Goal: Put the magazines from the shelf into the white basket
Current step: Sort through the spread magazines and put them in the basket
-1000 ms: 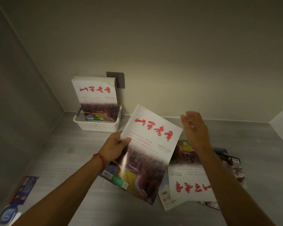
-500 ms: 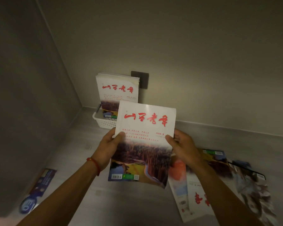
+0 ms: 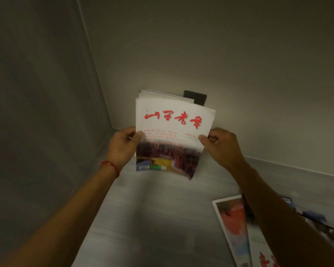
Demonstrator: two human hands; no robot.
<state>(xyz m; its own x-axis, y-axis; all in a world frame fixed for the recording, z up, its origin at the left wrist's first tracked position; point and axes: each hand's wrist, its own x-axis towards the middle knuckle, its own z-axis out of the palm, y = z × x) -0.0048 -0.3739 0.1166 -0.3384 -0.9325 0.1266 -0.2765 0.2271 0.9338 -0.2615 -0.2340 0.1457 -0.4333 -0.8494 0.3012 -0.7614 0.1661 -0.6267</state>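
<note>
Both my hands hold one magazine (image 3: 172,135) upright near the back corner of the shelf; its cover is white with red calligraphy above a dark landscape picture. My left hand (image 3: 123,145) grips its left edge, thumb on the cover. My right hand (image 3: 222,145) pinches its right edge. Just behind it stand more magazines (image 3: 166,95), of which only the top edges show. The held magazine hides the white basket completely. Several loose magazines (image 3: 237,224) lie flat on the shelf at lower right, partly under my right forearm.
A dark wall plate (image 3: 196,97) sits on the back wall behind the upright magazines. The grey side wall (image 3: 46,112) closes the shelf on the left. The grey shelf floor (image 3: 152,218) stretches between my forearms.
My right hand took hold of the magazine's right edge. Both hands carried it up and back until it stands in front of the magazines in the basket, covering the basket.
</note>
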